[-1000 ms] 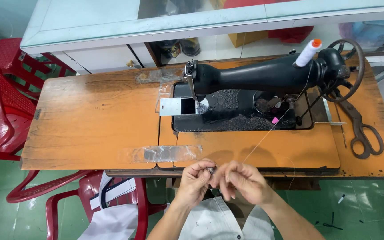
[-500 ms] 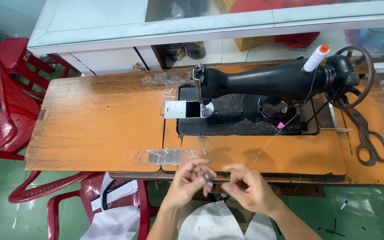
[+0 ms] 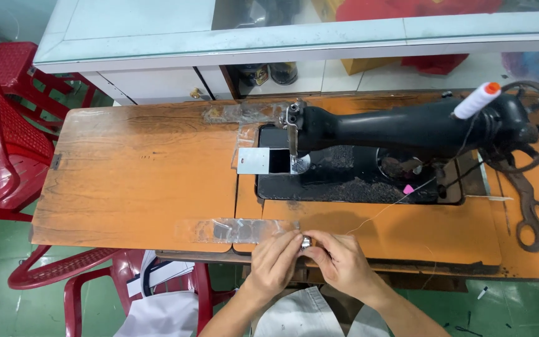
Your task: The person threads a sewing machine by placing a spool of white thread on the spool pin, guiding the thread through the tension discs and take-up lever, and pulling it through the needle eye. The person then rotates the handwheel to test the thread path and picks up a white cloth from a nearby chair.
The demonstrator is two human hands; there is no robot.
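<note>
My left hand (image 3: 274,262) and my right hand (image 3: 341,262) meet at the near edge of the orange wooden sewing table (image 3: 138,181). Between their fingertips they pinch a small silvery metal bobbin (image 3: 305,242). A thin pale thread (image 3: 394,205) runs from it up and right toward the black sewing machine (image 3: 407,134). A white thread spool (image 3: 476,101) with an orange tip stands on the machine's arm. The slide plate (image 3: 254,160) beside the needle is pulled open to the left.
Large scissors (image 3: 534,215) lie at the table's right end beside the handwheel (image 3: 525,128). Clear tape (image 3: 238,229) patches the tabletop's front seam. Red plastic chairs (image 3: 7,125) stand at left and below. A white glass-topped counter (image 3: 232,37) runs behind the table.
Both hands have stayed together at the table's front edge, working the bobbin, and shifted slightly. The camera has moved closer and a little left.
</note>
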